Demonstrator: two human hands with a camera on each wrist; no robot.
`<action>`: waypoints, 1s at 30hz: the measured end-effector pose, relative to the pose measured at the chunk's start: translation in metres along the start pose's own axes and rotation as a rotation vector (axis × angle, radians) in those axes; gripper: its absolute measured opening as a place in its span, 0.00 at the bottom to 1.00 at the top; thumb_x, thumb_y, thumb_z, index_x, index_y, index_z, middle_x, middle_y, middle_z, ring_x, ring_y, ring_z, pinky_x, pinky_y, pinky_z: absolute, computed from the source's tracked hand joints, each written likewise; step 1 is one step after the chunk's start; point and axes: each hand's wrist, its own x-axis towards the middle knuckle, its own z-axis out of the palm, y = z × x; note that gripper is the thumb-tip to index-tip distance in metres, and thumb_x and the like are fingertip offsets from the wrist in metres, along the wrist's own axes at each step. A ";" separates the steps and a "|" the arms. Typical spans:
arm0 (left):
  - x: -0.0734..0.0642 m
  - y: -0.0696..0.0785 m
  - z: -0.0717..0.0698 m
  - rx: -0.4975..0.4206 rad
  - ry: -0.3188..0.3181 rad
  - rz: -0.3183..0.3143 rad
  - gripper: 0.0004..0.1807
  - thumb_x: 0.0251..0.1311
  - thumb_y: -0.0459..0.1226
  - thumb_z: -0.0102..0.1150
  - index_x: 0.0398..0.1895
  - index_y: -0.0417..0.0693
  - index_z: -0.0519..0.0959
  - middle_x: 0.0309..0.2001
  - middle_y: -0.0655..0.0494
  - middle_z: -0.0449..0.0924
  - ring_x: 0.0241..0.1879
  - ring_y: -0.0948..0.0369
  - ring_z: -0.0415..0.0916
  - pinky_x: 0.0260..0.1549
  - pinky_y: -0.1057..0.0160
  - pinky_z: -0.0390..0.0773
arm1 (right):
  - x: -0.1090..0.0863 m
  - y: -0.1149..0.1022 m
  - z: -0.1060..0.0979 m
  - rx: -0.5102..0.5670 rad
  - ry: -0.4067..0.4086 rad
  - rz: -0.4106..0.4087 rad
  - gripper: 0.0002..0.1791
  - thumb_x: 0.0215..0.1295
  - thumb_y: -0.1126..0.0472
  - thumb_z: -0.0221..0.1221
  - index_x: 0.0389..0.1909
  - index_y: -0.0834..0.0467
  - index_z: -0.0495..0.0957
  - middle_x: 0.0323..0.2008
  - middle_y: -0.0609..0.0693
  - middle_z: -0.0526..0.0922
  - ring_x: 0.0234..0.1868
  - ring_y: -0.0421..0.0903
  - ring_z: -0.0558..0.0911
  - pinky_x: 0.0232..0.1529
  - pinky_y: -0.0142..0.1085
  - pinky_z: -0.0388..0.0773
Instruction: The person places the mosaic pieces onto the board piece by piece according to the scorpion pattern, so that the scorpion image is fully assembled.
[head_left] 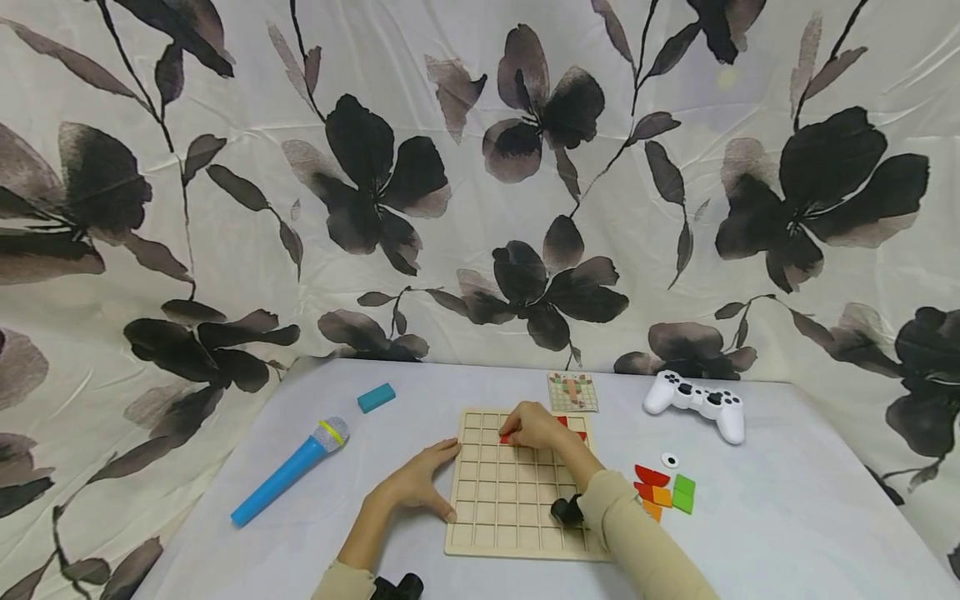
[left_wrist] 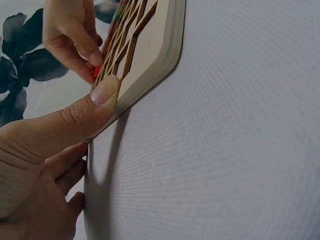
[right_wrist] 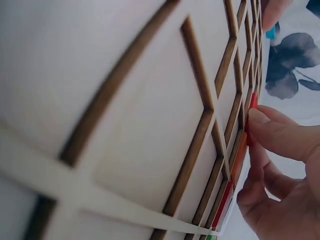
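Note:
A wooden grid board [head_left: 495,500] lies flat on the table. My right hand [head_left: 534,427] is over its upper part. Thumb and finger pinch a red piece [right_wrist: 253,102] at the grid, seen edge-on in the right wrist view; its full shape is hidden. More red pieces [head_left: 582,436] sit in the board's upper right cells, partly behind this hand. My left hand [head_left: 414,482] is spread along the board's left edge, the thumb [left_wrist: 106,90] touching the rim near the lower corner and the fingers touching farther up.
Right of the board lie loose red [head_left: 651,476], orange [head_left: 662,497] and green pieces [head_left: 683,493], and a white ring-like piece [head_left: 670,460]. A pattern card [head_left: 573,392] and a white game controller [head_left: 696,403] are behind. A toy microphone [head_left: 288,472] and blue block [head_left: 377,397] lie left.

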 end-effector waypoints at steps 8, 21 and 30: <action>0.000 0.002 0.000 0.002 0.004 -0.010 0.59 0.23 0.39 0.81 0.67 0.34 0.62 0.70 0.39 0.55 0.69 0.39 0.49 0.65 0.39 0.54 | -0.001 -0.002 -0.004 -0.052 0.056 0.023 0.12 0.47 0.71 0.69 0.36 0.63 0.85 0.33 0.53 0.86 0.32 0.44 0.81 0.33 0.32 0.78; -0.002 0.005 0.001 0.031 0.010 -0.029 0.58 0.24 0.39 0.81 0.66 0.34 0.62 0.70 0.39 0.56 0.69 0.40 0.50 0.65 0.40 0.55 | -0.026 0.009 -0.019 0.041 0.077 -0.063 0.15 0.59 0.69 0.60 0.47 0.69 0.79 0.45 0.60 0.83 0.48 0.58 0.80 0.49 0.49 0.78; -0.001 0.002 0.001 0.019 0.011 -0.026 0.59 0.24 0.39 0.81 0.67 0.34 0.62 0.70 0.39 0.56 0.69 0.40 0.50 0.65 0.40 0.55 | -0.082 0.034 -0.052 0.065 0.169 -0.007 0.17 0.59 0.69 0.59 0.50 0.69 0.78 0.46 0.63 0.82 0.45 0.60 0.78 0.46 0.53 0.77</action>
